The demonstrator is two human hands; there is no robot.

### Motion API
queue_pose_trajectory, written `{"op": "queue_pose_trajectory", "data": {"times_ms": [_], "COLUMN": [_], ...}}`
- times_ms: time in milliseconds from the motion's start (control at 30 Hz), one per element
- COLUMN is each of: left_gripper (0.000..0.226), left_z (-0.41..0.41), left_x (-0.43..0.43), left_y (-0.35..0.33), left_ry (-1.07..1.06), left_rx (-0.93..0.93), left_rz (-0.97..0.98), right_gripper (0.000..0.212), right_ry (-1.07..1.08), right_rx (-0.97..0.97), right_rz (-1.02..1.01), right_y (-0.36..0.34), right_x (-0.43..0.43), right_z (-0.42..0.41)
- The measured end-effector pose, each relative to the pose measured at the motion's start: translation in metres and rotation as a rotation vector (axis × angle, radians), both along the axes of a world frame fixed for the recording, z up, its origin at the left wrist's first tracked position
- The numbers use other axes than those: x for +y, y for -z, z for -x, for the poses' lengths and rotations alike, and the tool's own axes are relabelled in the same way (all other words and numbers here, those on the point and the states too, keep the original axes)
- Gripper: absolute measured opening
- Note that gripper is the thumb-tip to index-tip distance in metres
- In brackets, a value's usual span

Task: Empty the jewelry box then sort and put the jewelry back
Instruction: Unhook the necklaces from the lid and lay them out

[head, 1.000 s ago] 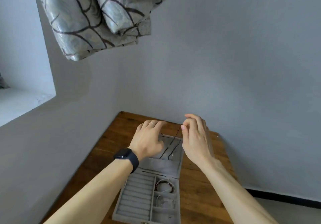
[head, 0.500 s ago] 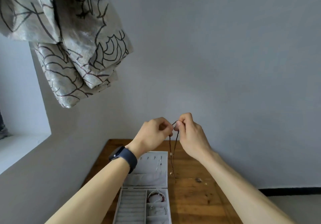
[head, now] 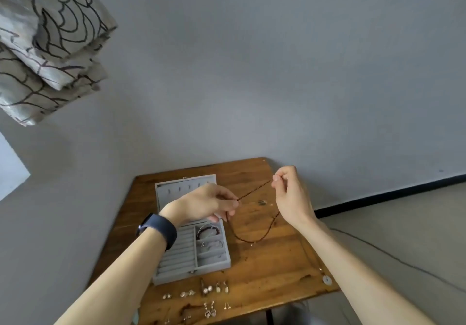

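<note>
A grey jewelry box (head: 176,256) lies open on the wooden table (head: 264,269), its lid (head: 164,193) laid flat toward the wall. Bracelets (head: 208,231) sit in its right compartments. A thin brown beaded necklace (head: 254,192) stretches between my two hands above the table, its loop sagging down to the right of the box. My left hand (head: 209,205) pinches one end over the box. My right hand (head: 290,193) pinches the other end, raised to the right.
Several earrings (head: 206,290) lie in rows on the table in front of the box. A white ring pendant (head: 327,280) rests near the table's right edge, and a small clasp (head: 262,202) lies beyond the hands. Grey walls meet behind the table. A patterned curtain (head: 50,54) hangs upper left.
The view has tilted down, showing more of the table. My hands have drawn apart, pulling the necklace out into a line; before, they held it together and it hung straight down.
</note>
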State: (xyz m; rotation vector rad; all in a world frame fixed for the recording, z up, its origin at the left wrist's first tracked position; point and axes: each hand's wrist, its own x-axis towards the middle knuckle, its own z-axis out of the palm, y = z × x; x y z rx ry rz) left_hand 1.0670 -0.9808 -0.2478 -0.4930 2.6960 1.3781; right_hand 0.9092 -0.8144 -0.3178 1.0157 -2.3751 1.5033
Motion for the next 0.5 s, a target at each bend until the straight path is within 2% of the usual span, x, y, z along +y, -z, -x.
{"op": "queue_pose_trajectory", "data": {"times_ms": [100, 167, 233, 267, 400, 500], "left_gripper": [0.019, 0.011, 0.010, 0.012, 0.011, 0.010], "left_z": [0.000, 0.001, 0.004, 0.005, 0.006, 0.008], "left_x": [0.000, -0.001, -0.002, -0.002, -0.003, -0.003], "left_y": [0.012, 0.019, 0.024, 0.027, 0.035, 0.046], "left_ry": [-0.053, -0.143, -0.235, -0.272, -0.342, -0.383], "left_rx": [0.057, 0.171, 0.254, 0.275, 0.307, 0.316], "left_rz": [-0.150, -0.325, -0.420, -0.448, -0.493, -0.477], "right_gripper": [0.010, 0.035, 0.059, 0.060, 0.041, 0.040], "right_ry": [-0.038, -0.090, -0.161, -0.198, -0.310, -0.323], "right_rx": [-0.069, -0.197, -0.322, -0.388, -0.661, -0.918], "right_rz": [-0.092, -0.165, -0.194, -0.187, -0.108, 0.010], "right_y": [0.029, 0.052, 0.073, 0.080, 0.097, 0.115], "right_x": [0.018, 0.029, 0.040, 0.046, 0.062, 0.071], "right_z": [-0.006, -0.015, -0.029, -0.038, -0.069, -0.083]}}
